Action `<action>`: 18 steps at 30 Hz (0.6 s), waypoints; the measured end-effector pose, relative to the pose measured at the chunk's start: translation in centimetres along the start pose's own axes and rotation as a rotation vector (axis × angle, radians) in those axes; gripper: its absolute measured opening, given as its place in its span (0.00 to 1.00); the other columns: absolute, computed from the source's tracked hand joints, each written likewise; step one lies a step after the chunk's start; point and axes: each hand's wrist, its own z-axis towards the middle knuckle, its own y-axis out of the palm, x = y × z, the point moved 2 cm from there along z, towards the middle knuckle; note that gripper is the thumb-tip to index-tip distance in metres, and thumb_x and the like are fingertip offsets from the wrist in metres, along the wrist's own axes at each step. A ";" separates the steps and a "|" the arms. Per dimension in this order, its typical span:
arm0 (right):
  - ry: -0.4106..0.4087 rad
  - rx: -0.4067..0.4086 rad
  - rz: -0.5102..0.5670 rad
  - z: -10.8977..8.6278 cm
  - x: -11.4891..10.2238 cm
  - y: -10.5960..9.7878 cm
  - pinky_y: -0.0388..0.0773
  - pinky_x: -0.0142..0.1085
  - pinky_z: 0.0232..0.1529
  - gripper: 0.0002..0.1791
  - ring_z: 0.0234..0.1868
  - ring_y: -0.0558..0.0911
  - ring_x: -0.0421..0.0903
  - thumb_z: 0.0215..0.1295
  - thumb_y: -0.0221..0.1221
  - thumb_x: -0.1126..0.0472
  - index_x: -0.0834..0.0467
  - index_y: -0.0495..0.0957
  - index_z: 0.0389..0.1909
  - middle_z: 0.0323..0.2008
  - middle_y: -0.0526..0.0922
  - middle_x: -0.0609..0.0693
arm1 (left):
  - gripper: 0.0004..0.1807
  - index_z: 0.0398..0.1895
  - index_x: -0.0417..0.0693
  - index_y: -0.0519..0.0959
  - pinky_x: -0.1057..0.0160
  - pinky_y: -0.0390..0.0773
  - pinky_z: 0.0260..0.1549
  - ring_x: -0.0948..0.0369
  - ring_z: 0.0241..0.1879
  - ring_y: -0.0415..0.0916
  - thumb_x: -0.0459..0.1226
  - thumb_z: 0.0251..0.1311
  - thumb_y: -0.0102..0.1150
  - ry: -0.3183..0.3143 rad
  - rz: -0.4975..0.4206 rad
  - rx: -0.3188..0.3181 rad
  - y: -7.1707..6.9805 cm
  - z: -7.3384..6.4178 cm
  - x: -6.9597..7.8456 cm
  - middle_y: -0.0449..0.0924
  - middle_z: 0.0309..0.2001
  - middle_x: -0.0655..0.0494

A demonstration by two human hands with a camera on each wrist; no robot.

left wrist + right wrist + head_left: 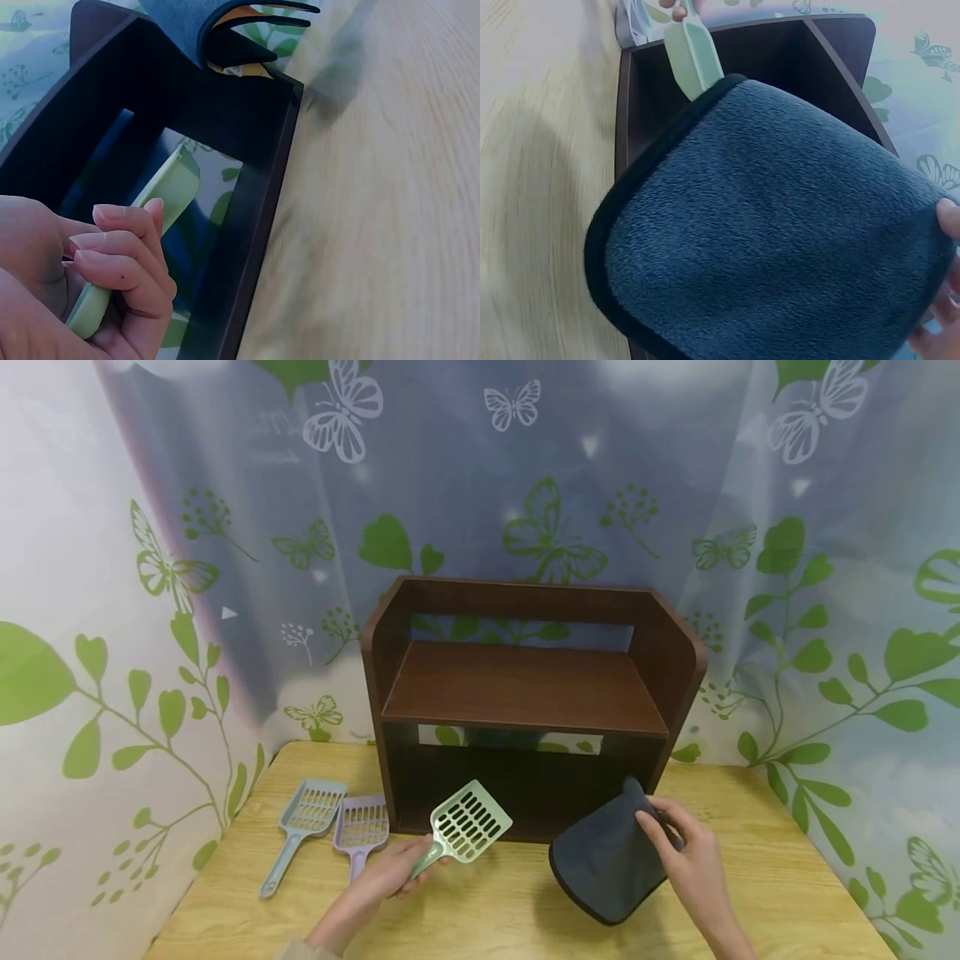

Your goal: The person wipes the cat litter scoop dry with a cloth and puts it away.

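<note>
My left hand has its fingers curled round the green scoop, in front of the brown shelf. My right hand pinches the dark blue cloth near the shelf's right side. A light blue scoop and a purple scoop lie on the table.

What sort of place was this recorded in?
Probably a makeshift indoor booth: hangings printed with butterflies and leaves line the back and both sides of a wood-grain table, which bears a brown shelf.
</note>
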 end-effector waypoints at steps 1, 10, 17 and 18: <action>-0.024 0.016 0.005 0.1 0.0 0.1 0.72 0.18 0.52 0.11 0.51 0.78 0.28 0.65 0.65 0.73 0.60 0.85 0.47 0.48 0.83 0.49 | 0.27 0.50 0.32 0.80 0.74 0.58 0.16 0.69 0.16 0.57 0.47 0.81 0.37 0.004 0.006 -0.004 0.0 0.1 0.2 0.69 0.22 0.61; -0.132 0.037 0.066 0.6 0.0 0.8 0.61 0.22 0.65 0.11 0.69 0.68 0.37 0.63 0.64 0.77 0.58 0.79 0.38 0.65 0.76 0.55 | 0.27 0.51 0.33 0.80 0.74 0.59 0.17 0.70 0.17 0.56 0.48 0.81 0.39 0.038 -0.015 -0.072 0.5 0.4 1.9 0.68 0.23 0.60; -0.056 0.048 0.085 0.2 -0.1 1.3 0.66 0.20 0.60 0.15 0.61 0.74 0.32 0.72 0.56 0.73 0.60 0.78 0.56 0.56 0.78 0.38 | 0.27 0.55 0.35 0.79 0.73 0.60 0.18 0.69 0.18 0.56 0.49 0.81 0.39 0.056 -0.042 -0.108 0.9 0.6 2.7 0.68 0.24 0.61; -0.048 0.048 0.086 0.1 0.0 1.4 0.67 0.20 0.58 0.16 0.59 0.74 0.31 0.73 0.55 0.73 0.61 0.77 0.58 0.55 0.77 0.36 | 0.27 0.55 0.35 0.79 0.73 0.59 0.18 0.69 0.18 0.55 0.49 0.81 0.39 0.056 -0.050 -0.114 0.9 0.6 2.8 0.68 0.24 0.61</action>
